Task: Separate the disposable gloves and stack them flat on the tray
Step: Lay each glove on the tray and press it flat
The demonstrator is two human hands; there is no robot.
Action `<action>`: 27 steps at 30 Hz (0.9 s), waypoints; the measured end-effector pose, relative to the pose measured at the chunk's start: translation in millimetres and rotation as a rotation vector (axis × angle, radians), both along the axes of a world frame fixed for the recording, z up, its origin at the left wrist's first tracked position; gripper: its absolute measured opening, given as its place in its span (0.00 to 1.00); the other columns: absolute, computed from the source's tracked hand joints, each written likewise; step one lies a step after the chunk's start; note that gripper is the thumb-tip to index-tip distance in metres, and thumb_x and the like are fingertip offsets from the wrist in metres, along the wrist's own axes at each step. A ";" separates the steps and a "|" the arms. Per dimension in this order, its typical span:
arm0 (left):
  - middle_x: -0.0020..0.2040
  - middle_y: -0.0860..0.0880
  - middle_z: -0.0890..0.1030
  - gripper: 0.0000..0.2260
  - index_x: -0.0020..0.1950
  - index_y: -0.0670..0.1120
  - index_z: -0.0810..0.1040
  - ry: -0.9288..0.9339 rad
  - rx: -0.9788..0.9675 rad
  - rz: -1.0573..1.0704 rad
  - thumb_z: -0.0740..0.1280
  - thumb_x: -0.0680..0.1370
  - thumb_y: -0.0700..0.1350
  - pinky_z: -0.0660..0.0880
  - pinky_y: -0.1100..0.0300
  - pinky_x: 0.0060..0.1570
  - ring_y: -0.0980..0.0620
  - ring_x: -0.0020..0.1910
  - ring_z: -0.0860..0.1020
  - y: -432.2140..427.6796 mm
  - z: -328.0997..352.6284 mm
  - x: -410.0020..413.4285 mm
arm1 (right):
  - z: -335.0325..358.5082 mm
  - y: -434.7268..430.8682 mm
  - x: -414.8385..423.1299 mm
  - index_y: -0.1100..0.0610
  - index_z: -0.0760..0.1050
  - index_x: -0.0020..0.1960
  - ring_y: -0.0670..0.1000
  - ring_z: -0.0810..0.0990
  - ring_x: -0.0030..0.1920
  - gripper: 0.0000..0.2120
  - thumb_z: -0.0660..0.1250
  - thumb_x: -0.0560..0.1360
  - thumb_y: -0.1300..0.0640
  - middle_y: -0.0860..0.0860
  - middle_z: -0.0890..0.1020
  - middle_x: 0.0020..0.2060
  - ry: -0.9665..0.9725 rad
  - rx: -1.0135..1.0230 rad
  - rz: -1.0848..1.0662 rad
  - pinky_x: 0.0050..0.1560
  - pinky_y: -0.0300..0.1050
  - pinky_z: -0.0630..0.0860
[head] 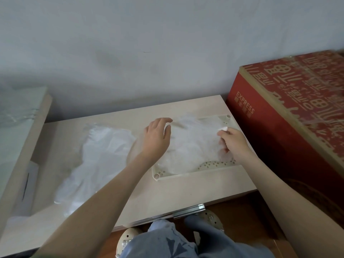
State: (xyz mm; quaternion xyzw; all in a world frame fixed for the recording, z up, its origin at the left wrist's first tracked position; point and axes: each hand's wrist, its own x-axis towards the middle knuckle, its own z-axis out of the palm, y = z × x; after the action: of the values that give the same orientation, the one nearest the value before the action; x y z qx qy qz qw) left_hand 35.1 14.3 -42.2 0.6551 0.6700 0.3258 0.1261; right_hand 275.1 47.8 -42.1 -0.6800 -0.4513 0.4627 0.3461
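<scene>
A cream perforated tray (214, 163) lies on the low beige table (186, 192), right of centre. Clear plastic gloves (193, 146) lie spread over the tray. A bigger heap of clear gloves (96, 161) sits on the table to the left. My left hand (156, 138) hovers at the tray's left edge, fingers loosely bent over the glove film; contact is unclear. My right hand (232, 142) is at the tray's right side and pinches the film between thumb and fingertips.
A large red carton marked EXPRESS (290, 112) stands against the table's right end. A grey wall runs behind. A pale board with plastic wrap (20, 116) leans at the left. My legs and slippers (171, 239) are below the table's front edge.
</scene>
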 end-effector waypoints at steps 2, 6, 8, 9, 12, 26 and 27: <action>0.62 0.51 0.76 0.13 0.63 0.48 0.75 0.038 -0.011 -0.019 0.57 0.81 0.40 0.57 0.61 0.61 0.48 0.64 0.70 -0.9 -3.0 -0.1 | 0.6 -1.9 0.9 0.60 0.74 0.40 0.49 0.70 0.26 0.07 0.64 0.76 0.59 0.49 0.73 0.27 -0.006 -0.007 -0.004 0.25 0.40 0.66; 0.64 0.48 0.77 0.15 0.60 0.46 0.78 0.158 0.004 -0.175 0.56 0.78 0.40 0.58 0.55 0.64 0.47 0.64 0.73 -5.2 -11.0 0.1 | 1.3 -5.4 -0.9 0.56 0.70 0.33 0.43 0.71 0.19 0.13 0.64 0.77 0.61 0.49 0.73 0.25 -0.022 -0.005 -0.022 0.21 0.34 0.66; 0.65 0.47 0.76 0.17 0.59 0.46 0.79 0.224 0.006 -0.292 0.53 0.78 0.46 0.59 0.52 0.66 0.46 0.63 0.74 -7.4 -16.9 1.6 | 3.0 -7.2 -2.3 0.57 0.70 0.33 0.42 0.72 0.20 0.14 0.63 0.77 0.62 0.49 0.73 0.23 -0.010 -0.010 -0.034 0.20 0.32 0.66; 0.66 0.47 0.76 0.19 0.59 0.46 0.78 0.258 -0.004 -0.340 0.53 0.77 0.49 0.60 0.49 0.67 0.46 0.64 0.74 -8.7 -19.8 2.8 | 3.6 -8.1 -2.9 0.58 0.70 0.33 0.43 0.73 0.21 0.13 0.63 0.77 0.63 0.48 0.74 0.22 0.008 -0.022 -0.043 0.21 0.32 0.66; 0.68 0.48 0.73 0.25 0.63 0.48 0.76 0.317 -0.060 -0.389 0.52 0.75 0.60 0.57 0.49 0.69 0.47 0.67 0.70 -13.4 -21.9 5.2 | 7.8 -10.8 -2.2 0.59 0.68 0.34 0.45 0.75 0.21 0.14 0.64 0.77 0.63 0.51 0.76 0.25 0.122 -0.087 -0.067 0.21 0.34 0.69; 0.79 0.49 0.48 0.37 0.78 0.45 0.40 0.460 -0.090 -0.206 0.58 0.75 0.35 0.42 0.52 0.75 0.51 0.77 0.46 -22.7 -0.9 25.4 | 75.2 -11.5 -45.0 0.59 0.77 0.52 0.45 0.77 0.28 0.09 0.58 0.82 0.61 0.51 0.80 0.32 0.562 -0.062 0.127 0.29 0.37 0.72; 0.79 0.48 0.49 0.38 0.78 0.44 0.42 0.454 -0.047 -0.177 0.56 0.73 0.32 0.41 0.53 0.75 0.50 0.77 0.47 -22.3 0.4 22.2 | 77.4 -10.9 -44.8 0.58 0.76 0.52 0.44 0.77 0.27 0.09 0.57 0.82 0.61 0.50 0.80 0.31 0.585 -0.055 0.119 0.28 0.36 0.72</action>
State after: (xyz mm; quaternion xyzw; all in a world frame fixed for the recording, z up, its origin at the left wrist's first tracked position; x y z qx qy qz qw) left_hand 57.3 -7.9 -41.8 0.7647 0.6284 0.1421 0.0155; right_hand 230.3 36.9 35.3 -0.4994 -0.3585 0.6706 0.4152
